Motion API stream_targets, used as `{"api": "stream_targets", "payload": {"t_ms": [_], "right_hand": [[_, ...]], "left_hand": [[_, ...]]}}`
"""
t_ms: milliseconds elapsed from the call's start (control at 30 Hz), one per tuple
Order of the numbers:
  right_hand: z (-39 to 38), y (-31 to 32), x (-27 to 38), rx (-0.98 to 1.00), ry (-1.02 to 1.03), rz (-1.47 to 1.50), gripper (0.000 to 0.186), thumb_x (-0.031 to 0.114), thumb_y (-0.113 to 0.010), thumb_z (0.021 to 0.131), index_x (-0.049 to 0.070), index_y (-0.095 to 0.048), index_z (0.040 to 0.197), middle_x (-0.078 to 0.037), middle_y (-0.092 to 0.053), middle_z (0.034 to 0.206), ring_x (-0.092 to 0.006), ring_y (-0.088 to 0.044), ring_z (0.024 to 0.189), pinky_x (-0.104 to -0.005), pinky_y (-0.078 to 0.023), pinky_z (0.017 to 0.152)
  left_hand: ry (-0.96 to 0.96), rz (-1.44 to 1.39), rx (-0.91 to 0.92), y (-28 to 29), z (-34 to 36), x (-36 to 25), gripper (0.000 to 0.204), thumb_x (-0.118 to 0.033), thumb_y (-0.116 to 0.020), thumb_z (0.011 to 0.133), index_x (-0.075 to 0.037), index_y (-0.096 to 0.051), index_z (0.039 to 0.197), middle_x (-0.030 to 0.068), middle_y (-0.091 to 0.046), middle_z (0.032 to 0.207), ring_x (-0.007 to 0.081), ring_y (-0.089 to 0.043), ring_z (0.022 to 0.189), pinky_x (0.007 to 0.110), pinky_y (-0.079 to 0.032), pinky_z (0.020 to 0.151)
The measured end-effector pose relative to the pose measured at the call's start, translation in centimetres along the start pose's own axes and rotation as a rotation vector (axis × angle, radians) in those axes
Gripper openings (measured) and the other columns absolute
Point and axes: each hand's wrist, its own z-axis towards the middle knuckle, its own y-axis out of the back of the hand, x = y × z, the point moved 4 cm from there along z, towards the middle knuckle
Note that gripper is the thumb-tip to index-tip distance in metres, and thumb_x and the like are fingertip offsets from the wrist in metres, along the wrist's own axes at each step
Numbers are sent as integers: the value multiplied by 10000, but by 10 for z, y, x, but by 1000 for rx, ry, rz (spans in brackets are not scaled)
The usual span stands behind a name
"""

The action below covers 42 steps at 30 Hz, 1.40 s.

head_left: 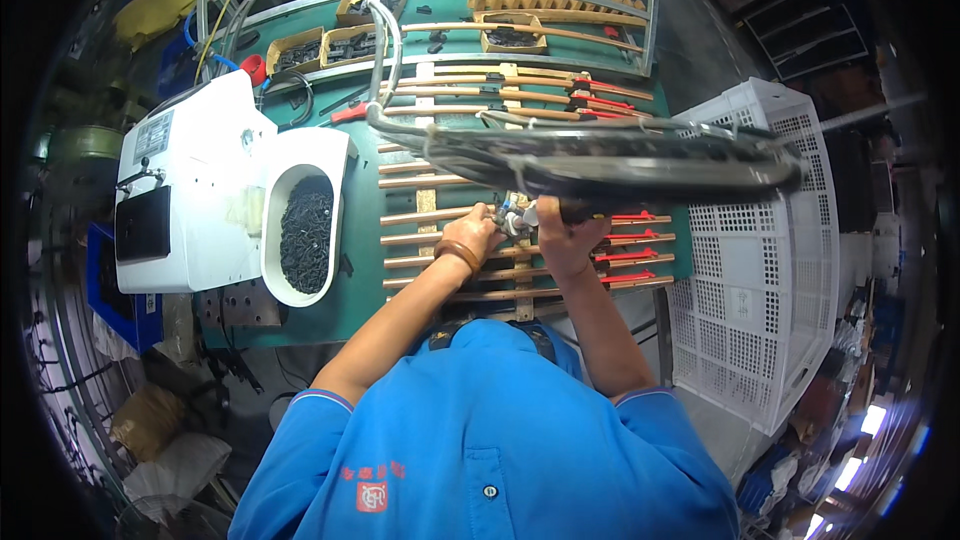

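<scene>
My right hand (570,240) is closed round the dark body of a power screwdriver, whose metal nose (517,218) with a blue part points toward my left hand. My left hand (474,234), with a brown bracelet at its wrist, has its fingers closed beside that nose, over the slim wood-coloured strips; what they pinch is hidden. Several such strips (405,239) lie side by side across the bench. Red pieces (632,258) sit at their right ends. A blurred dark bar with cables (620,162) hangs above my hands and covers part of the strips.
At left stands a white machine (200,190) with an oval bowl (273,240) of dark screws. Small boxes (297,52) of black parts stand on the green bench (345,325) behind a metal rail (460,65). A white perforated crate (750,270) borders the bench at right.
</scene>
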Motion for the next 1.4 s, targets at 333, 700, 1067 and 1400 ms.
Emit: {"api": "stream_targets", "payload": {"t_ms": [333,700,1067,1400], "right_hand": [[-8,7,-19,87,67,-134,359,62,-722,718,-7,-546,1023,-57,-583,843,-125,-569,729,-252,-474,649],[75,11,66,3,-87,56,282,-30,-575,819,-31,-477,1083,-70,-563,785,-102,-545,593,-241,-500,566],[67,10,64,-6,-147,86,274,-31,-570,809,-36,-484,1069,-62,-561,770,-105,-538,588,-256,-494,578],[49,12,63,-26,-160,134,284,-82,-567,805,-22,-486,1071,-56,-569,788,-108,-547,606,-255,-494,585]], "left_hand": [[-15,-12,-34,2,-3,0,247,-342,-683,773,-96,-686,767,74,-574,1054,289,-629,823,402,-517,670],[601,-2173,260,17,-59,23,234,-156,-588,903,-44,-571,1109,24,-612,872,87,-564,724,212,-483,564],[463,-2319,565,20,-89,-8,434,-12,-497,904,7,-372,1319,162,-535,1197,215,-587,1039,280,-556,819],[442,-1915,473,16,-83,-5,371,-92,-589,892,-40,-457,1234,97,-606,1084,105,-610,735,184,-472,496]]}}
